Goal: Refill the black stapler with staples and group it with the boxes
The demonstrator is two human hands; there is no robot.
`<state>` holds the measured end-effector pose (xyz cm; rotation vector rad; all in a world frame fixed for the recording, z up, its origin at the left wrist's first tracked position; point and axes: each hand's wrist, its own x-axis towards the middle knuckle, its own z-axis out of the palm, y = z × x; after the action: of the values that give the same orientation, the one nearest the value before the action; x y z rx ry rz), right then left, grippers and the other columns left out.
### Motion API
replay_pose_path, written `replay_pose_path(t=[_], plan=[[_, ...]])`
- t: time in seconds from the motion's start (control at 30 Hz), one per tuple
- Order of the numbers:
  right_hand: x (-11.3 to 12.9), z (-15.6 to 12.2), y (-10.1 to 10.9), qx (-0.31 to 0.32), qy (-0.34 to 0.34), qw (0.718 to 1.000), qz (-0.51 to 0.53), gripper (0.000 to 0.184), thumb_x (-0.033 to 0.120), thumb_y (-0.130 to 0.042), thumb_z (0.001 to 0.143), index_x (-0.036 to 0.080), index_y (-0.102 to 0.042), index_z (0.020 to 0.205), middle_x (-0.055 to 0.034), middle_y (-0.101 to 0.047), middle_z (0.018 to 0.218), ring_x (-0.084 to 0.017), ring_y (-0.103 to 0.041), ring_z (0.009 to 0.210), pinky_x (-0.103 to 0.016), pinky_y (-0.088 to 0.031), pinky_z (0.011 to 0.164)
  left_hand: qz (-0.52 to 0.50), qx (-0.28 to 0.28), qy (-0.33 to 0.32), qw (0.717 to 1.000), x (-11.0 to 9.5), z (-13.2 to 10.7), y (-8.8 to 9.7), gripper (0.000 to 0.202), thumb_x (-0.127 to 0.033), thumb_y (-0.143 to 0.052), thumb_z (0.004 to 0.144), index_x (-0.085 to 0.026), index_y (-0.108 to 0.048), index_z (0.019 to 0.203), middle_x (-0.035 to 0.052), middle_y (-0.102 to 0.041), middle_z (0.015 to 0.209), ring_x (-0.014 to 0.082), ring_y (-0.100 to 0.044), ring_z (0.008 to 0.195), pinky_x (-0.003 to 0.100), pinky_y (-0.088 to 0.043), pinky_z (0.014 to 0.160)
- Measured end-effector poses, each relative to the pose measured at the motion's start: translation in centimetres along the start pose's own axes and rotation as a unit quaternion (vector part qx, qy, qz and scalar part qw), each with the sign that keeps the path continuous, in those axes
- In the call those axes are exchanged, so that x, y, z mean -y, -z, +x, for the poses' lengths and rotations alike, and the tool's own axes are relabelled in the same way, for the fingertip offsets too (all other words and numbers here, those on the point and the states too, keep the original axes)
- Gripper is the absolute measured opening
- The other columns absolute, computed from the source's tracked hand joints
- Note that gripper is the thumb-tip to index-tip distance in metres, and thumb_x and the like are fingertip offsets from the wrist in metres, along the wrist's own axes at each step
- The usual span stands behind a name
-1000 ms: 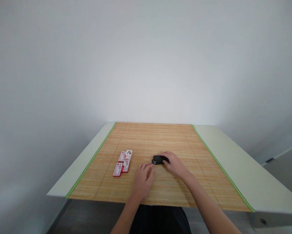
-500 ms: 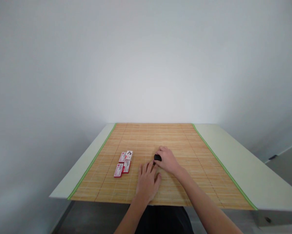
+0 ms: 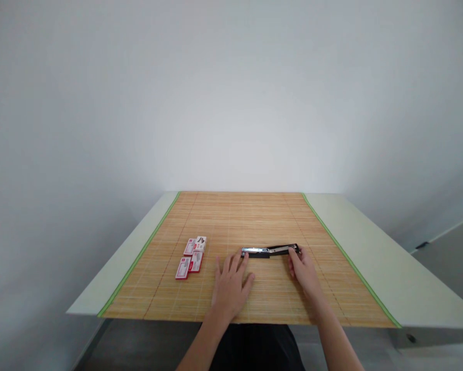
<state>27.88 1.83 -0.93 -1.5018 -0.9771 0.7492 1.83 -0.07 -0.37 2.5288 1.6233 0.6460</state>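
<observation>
Stapler (image 3: pixel 269 251): black with bright metal, folded out nearly flat on the bamboo mat (image 3: pixel 239 216), just toward 3 o'clock of mat centre; 12 is the wall side. Long axis runs 9 to 3, the 3 o'clock end tipped slightly toward 12.
Stapler halves: magazine (image 3: pixel 254 250) and black base (image 3: pixel 259 256) on the 9 o'clock side, top cover (image 3: pixel 281 250) swung out to the 3 o'clock side.
Left hand (image 3: pixel 231 283): palm down, fingers spread wide, at 7 o'clock of stapler. Fingertips touch its 9 o'clock end. Can't tell how hard they press.
Right hand (image 3: pixel 304 270): at 4 o'clock of stapler, thumb and fingers pinched narrow, holding the free end of the cover.
Boxes (image 3: pixel 196 262): four small red-and-white ones, bunched close together at 9 o'clock of the left hand, well apart from stapler. The one at the cluster's 1 o'clock has a dark picture on top. Small print unreadable.
Mat edges: green trim (image 3: pixel 138 262) along the 9 and 3 o'clock sides.
Worktop (image 3: pixel 365 252): pale, showing past the mat on both sides.
Background: white wall (image 3: pixel 231 103) at 12.
Near side: dark clothing (image 3: pixel 257 348) at 6, grey floor (image 3: pixel 138 345) beside it.
</observation>
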Motion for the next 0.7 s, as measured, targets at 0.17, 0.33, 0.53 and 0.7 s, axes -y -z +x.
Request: replay_pose_path(t=[0.17, 0.33, 0.53, 0.7], plan=[[-0.9, -0.3, -0.1, 0.001, -0.025, 0.999, 0.043, 0.054, 0.067, -0.065, 0.084, 0.024, -0.059, 0.117, 0.0034, -0.058, 0.068, -0.013, -0.048, 0.047, -0.023, -0.037, 0.037, -0.03, -0.016, -0.005, 0.999, 0.2, -0.1, 0.5, 0.058, -0.03, -0.049, 0.101, -0.035, -0.038, 0.158, 0.0008, -0.04, 0.164, 0.0281, -0.035, 0.15, 0.061, -0.015, 0.128], [-0.4, -1.5, 0.7, 0.002, -0.021, 0.995, 0.095, 0.062, 0.063, -0.065, 0.089, 0.027, -0.052, 0.137, 0.0043, -0.058, 0.073, -0.012, -0.048, 0.053, -0.019, -0.034, 0.039, 0.027, -0.151, 0.172, 0.973, 3.9, -1.0, 3.4, 0.042, -0.027, -0.048, 0.1, -0.021, -0.056, 0.141, 0.0125, -0.046, 0.156, 0.0335, -0.035, 0.148, 0.061, -0.017, 0.125], [0.2, -2.0, 0.8, 0.01, -0.035, 0.991, 0.128, 0.061, 0.062, -0.064, 0.09, 0.027, -0.052, 0.138, 0.0042, -0.058, 0.074, -0.011, -0.047, 0.053, -0.019, -0.033, 0.041, 0.12, -0.164, 0.271, 0.941, 7.1, -2.2, 4.9, 0.032, -0.03, -0.055, 0.097, -0.015, -0.064, 0.123, 0.0188, -0.043, 0.155, 0.0411, -0.033, 0.145, 0.069, -0.017, 0.119], [-0.6, -3.9, 0.9, -0.016, -0.039, 0.998, 0.038, 0.062, 0.063, -0.06, 0.09, 0.023, -0.053, 0.136, 0.005, -0.056, 0.068, -0.015, -0.05, 0.056, -0.023, -0.037, 0.045, 0.071, -0.128, 0.226, 0.963, 4.2, -2.5, 3.6, 0.029, -0.024, -0.055, 0.095, -0.023, -0.068, 0.12, 0.0123, -0.054, 0.146, 0.0372, -0.041, 0.138, 0.063, -0.017, 0.12]])
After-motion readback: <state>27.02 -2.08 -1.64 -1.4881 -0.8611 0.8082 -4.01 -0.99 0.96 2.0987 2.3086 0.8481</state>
